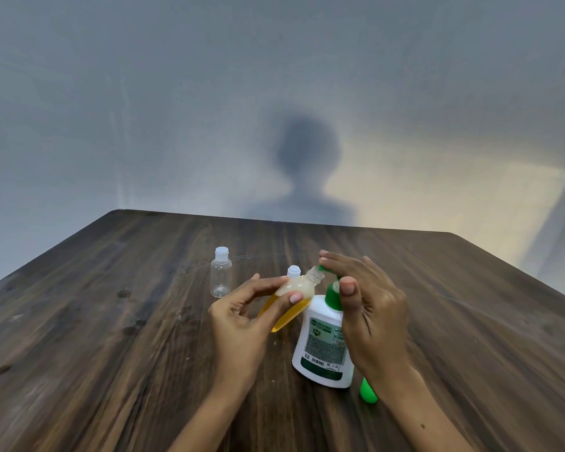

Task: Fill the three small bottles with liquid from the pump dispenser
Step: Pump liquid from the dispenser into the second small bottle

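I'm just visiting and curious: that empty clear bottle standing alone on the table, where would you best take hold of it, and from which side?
Grip the empty clear bottle around its straight body, below the white cap. It stands upright, apart from the other things. Coming from its left looks easiest, since both hands are busy to its right.

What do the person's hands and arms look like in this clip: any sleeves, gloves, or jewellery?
Both are bare. The left hand and right hand wear no gloves, and no rings show on the visible fingers. Both forearms are uncovered to the frame's bottom edge, with no sleeve, watch or bracelet in view. Fingernails are short and unpainted. A small dark mark sits on the right forearm.
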{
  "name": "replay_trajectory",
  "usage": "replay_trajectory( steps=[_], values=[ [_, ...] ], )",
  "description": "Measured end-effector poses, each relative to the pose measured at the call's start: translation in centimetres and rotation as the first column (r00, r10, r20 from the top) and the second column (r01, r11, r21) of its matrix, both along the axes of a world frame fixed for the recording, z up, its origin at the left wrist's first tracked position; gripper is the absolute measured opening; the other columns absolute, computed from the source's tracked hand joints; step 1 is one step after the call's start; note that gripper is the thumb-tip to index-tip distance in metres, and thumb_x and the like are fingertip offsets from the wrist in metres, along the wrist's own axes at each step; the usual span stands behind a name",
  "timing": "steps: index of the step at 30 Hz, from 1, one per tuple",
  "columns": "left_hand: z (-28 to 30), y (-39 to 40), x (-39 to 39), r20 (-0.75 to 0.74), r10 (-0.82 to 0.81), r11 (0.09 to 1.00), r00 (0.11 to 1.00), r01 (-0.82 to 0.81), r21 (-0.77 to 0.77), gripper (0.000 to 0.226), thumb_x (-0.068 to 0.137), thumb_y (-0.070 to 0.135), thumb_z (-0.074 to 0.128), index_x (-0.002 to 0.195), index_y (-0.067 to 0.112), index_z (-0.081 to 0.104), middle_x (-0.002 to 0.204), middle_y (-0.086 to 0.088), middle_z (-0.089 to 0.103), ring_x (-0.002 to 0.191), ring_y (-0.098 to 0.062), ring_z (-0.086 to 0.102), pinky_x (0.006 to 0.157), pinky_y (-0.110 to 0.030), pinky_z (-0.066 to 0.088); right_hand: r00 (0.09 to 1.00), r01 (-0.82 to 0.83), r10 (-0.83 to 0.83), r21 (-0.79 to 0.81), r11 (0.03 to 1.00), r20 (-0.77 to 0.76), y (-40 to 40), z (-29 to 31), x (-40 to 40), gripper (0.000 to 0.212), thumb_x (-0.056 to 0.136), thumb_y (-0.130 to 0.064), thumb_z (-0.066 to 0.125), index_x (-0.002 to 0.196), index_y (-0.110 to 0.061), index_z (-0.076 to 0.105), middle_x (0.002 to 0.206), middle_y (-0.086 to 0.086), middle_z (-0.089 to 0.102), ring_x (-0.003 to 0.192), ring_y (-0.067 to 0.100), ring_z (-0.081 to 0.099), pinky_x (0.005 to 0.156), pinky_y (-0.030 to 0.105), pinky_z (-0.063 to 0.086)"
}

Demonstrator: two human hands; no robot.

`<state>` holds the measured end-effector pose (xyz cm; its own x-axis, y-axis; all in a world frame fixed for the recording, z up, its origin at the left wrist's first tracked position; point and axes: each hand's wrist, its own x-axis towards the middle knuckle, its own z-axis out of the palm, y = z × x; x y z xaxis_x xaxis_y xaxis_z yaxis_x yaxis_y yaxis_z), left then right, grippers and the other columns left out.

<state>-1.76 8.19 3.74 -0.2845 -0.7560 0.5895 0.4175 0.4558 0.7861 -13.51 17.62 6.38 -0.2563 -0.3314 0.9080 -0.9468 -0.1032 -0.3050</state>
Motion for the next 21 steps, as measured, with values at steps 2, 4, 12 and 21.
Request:
replay_trajectory(
  steps=[2, 4, 12, 21],
  values=[
    [0.10, 0.05, 0.05, -0.007, 0.003, 1.000, 1.000, -0.003, 0.006, 0.023, 0.064, 0.021, 0.080, 0.086, 0.026, 0.074, 0.090, 0.017, 0.075, 0.105, -0.002, 0.065, 0.103, -0.045, 0.047, 1.000, 0.005, -0.005, 0.001, 1.000, -0.005, 0.03, 0.03, 0.00, 0.066, 0.099, -0.058, 0.022, 0.103, -0.016, 0.072, 0.111, -0.006, 0.069, 0.107, 0.007, 0.062, 0.099, 0.038, 0.044],
    [0.12, 0.09, 0.05, -0.012, 0.001, 1.000, 1.000, -0.002, -0.009, 0.022, 0.064, 0.020, 0.079, 0.085, 0.026, 0.074, 0.089, 0.019, 0.075, 0.101, 0.002, 0.066, 0.104, -0.045, 0.046, 1.000, 0.015, -0.015, 0.005, 1.000, -0.010, 0.07, -0.13, -0.02, 0.066, 0.099, -0.058, 0.022, 0.103, -0.015, 0.073, 0.110, -0.006, 0.069, 0.106, 0.007, 0.063, 0.098, 0.037, 0.044],
    [-0.21, 0.10, 0.10, -0.008, -0.004, 1.000, 1.000, 0.004, -0.008, 0.022, 0.064, 0.024, 0.079, 0.086, 0.027, 0.074, 0.089, 0.021, 0.074, 0.106, 0.006, 0.063, 0.105, -0.049, 0.045, 0.998, 0.047, -0.047, 0.007, 0.999, -0.041, 0.18, -0.27, 0.09, 0.065, 0.099, -0.058, 0.024, 0.104, -0.015, 0.073, 0.110, -0.003, 0.070, 0.105, 0.008, 0.063, 0.098, 0.037, 0.045],
    [-0.24, 0.10, -0.02, -0.019, -0.002, 1.000, 1.000, 0.001, -0.022, 0.022, 0.065, 0.020, 0.078, 0.085, 0.027, 0.073, 0.087, 0.023, 0.074, 0.100, 0.010, 0.063, 0.105, -0.051, 0.044, 0.998, 0.048, -0.048, -0.010, 0.999, -0.027, 0.03, -0.43, 0.08, 0.067, 0.099, -0.058, 0.023, 0.099, -0.014, 0.074, 0.106, -0.003, 0.071, 0.101, 0.009, 0.065, 0.096, 0.036, 0.045]
  ],
)
